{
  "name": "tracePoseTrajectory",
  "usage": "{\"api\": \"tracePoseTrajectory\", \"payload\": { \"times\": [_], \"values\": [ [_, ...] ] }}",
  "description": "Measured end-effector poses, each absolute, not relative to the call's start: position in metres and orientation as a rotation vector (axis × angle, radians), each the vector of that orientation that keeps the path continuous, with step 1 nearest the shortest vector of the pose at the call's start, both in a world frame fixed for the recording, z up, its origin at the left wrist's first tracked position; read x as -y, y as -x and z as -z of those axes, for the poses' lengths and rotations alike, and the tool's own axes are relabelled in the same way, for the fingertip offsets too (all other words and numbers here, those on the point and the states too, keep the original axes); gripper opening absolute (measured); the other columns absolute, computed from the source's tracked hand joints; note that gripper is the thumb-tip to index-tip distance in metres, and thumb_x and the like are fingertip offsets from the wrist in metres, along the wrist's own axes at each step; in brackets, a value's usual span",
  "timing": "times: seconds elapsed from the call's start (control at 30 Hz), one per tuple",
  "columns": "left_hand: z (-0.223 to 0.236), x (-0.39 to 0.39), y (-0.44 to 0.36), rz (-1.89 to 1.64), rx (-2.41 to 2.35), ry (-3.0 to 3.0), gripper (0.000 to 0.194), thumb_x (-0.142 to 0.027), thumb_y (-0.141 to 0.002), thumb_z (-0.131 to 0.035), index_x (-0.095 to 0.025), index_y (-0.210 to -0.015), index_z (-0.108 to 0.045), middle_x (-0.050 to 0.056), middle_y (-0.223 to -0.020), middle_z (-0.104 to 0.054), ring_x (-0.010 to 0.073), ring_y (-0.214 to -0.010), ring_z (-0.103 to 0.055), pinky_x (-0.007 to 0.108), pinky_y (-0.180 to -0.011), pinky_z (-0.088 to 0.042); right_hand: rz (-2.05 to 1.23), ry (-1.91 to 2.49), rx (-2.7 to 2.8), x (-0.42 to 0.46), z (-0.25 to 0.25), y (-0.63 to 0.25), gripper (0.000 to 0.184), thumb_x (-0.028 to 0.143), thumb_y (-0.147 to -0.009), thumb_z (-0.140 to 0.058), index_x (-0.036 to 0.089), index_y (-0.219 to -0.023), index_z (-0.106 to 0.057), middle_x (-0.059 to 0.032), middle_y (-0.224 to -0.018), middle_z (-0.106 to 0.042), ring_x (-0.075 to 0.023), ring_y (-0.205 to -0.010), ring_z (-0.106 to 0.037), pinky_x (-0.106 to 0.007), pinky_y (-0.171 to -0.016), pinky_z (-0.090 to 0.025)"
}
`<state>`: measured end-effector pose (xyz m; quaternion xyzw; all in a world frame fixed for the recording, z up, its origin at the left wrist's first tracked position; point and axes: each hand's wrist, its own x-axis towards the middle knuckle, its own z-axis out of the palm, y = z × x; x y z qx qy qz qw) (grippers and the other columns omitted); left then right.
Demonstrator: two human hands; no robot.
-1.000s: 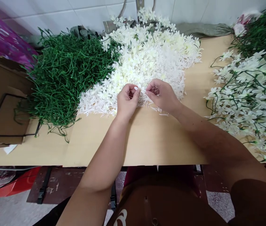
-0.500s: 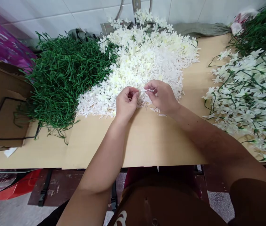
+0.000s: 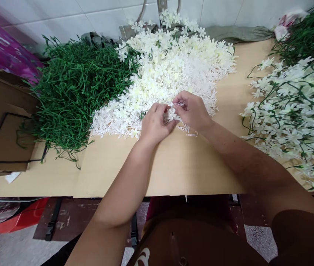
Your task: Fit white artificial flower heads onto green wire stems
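A big heap of loose white plastic flowers (image 3: 170, 62) lies on the light wooden table (image 3: 179, 166). At the heap's near edge my left hand (image 3: 154, 125) is closed, its fingers pinching a small white flower piece (image 3: 171, 114). My right hand (image 3: 192, 111) is closed too, thumb and forefinger pinching the same small white piece from the right. The two hands touch at the fingertips just above the table.
A pile of green plastic stems (image 3: 76, 85) lies left of the flowers. Finished white flower sprigs on green stems (image 3: 295, 111) cover the table's right side, more green stems (image 3: 309, 33) behind them. A cardboard box (image 3: 1, 122) stands at the left. White tiled wall (image 3: 62, 14) behind.
My hands have closed together: the left hand moved right towards the right hand, and both now pinch the small white piece between them.
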<state>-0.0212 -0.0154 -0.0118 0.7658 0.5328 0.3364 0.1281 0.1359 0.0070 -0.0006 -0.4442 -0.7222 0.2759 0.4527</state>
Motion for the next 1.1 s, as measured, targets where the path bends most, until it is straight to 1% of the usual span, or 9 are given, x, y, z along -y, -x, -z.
{"api": "tracePoseTrajectory", "payload": {
  "times": [0.13, 0.2, 0.3, 0.4, 0.53, 0.67, 0.83, 0.97, 1.1],
  "values": [
    [0.015, 0.012, 0.022, -1.076, -1.562, -2.139, 0.014, -0.022, -0.075, -0.067, -0.021, -0.088, -0.063, 0.003, -0.085, -0.063, 0.0162, -0.07, -0.053, 0.03, -0.066, -0.04, -0.717, 1.074, 1.753, -0.009, 0.002, -0.136, 0.007, 0.014, -0.077, -0.054, 0.021, -0.078, -0.052, -0.001, -0.076, -0.059, -0.0156, -0.075, -0.058, -0.032, -0.069, -0.048],
    [0.018, 0.009, 0.024, -1.16, -1.553, -2.037, 0.008, -0.024, -0.077, -0.066, -0.021, -0.085, -0.064, 0.002, -0.08, -0.063, 0.0145, -0.066, -0.052, 0.029, -0.064, -0.04, -0.713, 1.07, 1.763, -0.009, 0.001, -0.136, 0.006, 0.015, -0.077, -0.054, 0.021, -0.077, -0.053, -0.0007, -0.076, -0.059, -0.0149, -0.073, -0.057, -0.031, -0.068, -0.048],
    [0.021, 0.004, 0.026, -1.282, -1.501, -1.81, 0.014, -0.031, -0.078, -0.068, -0.021, -0.088, -0.065, -0.001, -0.071, -0.059, 0.0118, -0.059, -0.049, 0.026, -0.059, -0.04, -0.638, 1.065, 1.805, -0.008, -0.001, -0.136, 0.004, 0.018, -0.079, -0.054, 0.02, -0.076, -0.053, -0.0017, -0.079, -0.061, -0.0151, -0.076, -0.056, -0.031, -0.069, -0.047],
    [0.022, 0.0, 0.025, -1.364, -1.419, -1.586, 0.02, -0.034, -0.078, -0.069, -0.021, -0.092, -0.065, -0.002, -0.066, -0.057, 0.0097, -0.055, -0.048, 0.024, -0.055, -0.04, -0.522, 1.029, 1.867, -0.008, -0.003, -0.136, 0.006, 0.022, -0.082, -0.054, 0.02, -0.077, -0.054, -0.0037, -0.082, -0.063, -0.0166, -0.081, -0.056, -0.033, -0.075, -0.046],
    [0.019, -0.002, 0.023, -1.408, -1.337, -1.428, 0.014, -0.033, -0.081, -0.065, -0.02, -0.084, -0.062, -0.003, -0.064, -0.06, 0.0076, -0.049, -0.047, 0.022, -0.049, -0.04, -0.415, 1.01, 1.932, -0.008, -0.001, -0.136, 0.009, 0.025, -0.086, -0.051, 0.021, -0.078, -0.053, -0.0047, -0.085, -0.063, -0.0189, -0.085, -0.055, -0.036, -0.082, -0.043],
    [0.016, -0.001, 0.021, -1.407, -1.315, -1.401, 0.014, -0.032, -0.08, -0.067, -0.021, -0.079, -0.058, -0.004, -0.06, -0.06, 0.007, -0.046, -0.047, 0.021, -0.046, -0.04, -0.289, 1.018, 1.977, -0.007, 0.002, -0.137, 0.012, 0.028, -0.089, -0.049, 0.022, -0.079, -0.05, -0.0062, -0.088, -0.062, -0.0216, -0.089, -0.053, -0.038, -0.085, -0.04],
    [0.017, 0.002, 0.021, -1.402, -1.274, -1.455, 0.017, -0.034, -0.079, -0.068, -0.021, -0.082, -0.058, -0.003, -0.062, -0.06, 0.0082, -0.049, -0.05, 0.021, -0.049, -0.041, -0.182, 1.037, 2.076, -0.005, 0.002, -0.135, 0.015, 0.028, -0.091, -0.046, 0.022, -0.078, -0.048, -0.0074, -0.085, -0.058, -0.0236, -0.089, -0.051, -0.04, -0.082, -0.04],
    [0.021, 0.004, 0.022, -1.346, -1.257, -1.584, 0.019, -0.039, -0.081, -0.065, -0.022, -0.087, -0.059, -0.002, -0.066, -0.062, 0.0095, -0.053, -0.052, 0.022, -0.051, -0.041, -0.106, 1.078, 2.1, -0.004, 0.002, -0.133, 0.014, 0.022, -0.09, -0.045, 0.021, -0.077, -0.05, -0.0091, -0.085, -0.058, -0.0255, -0.093, -0.05, -0.041, -0.085, -0.04],
    [0.022, 0.006, 0.023, -1.321, -1.244, -1.666, 0.02, -0.04, -0.084, -0.062, -0.022, -0.092, -0.059, -0.002, -0.069, -0.063, 0.011, -0.059, -0.056, 0.023, -0.056, -0.043, -0.104, 1.084, 2.105, -0.002, 0.003, -0.131, 0.015, 0.019, -0.09, -0.044, 0.02, -0.077, -0.052, -0.0106, -0.086, -0.058, -0.0271, -0.096, -0.049, -0.045, -0.088, -0.041]
  ]
}}
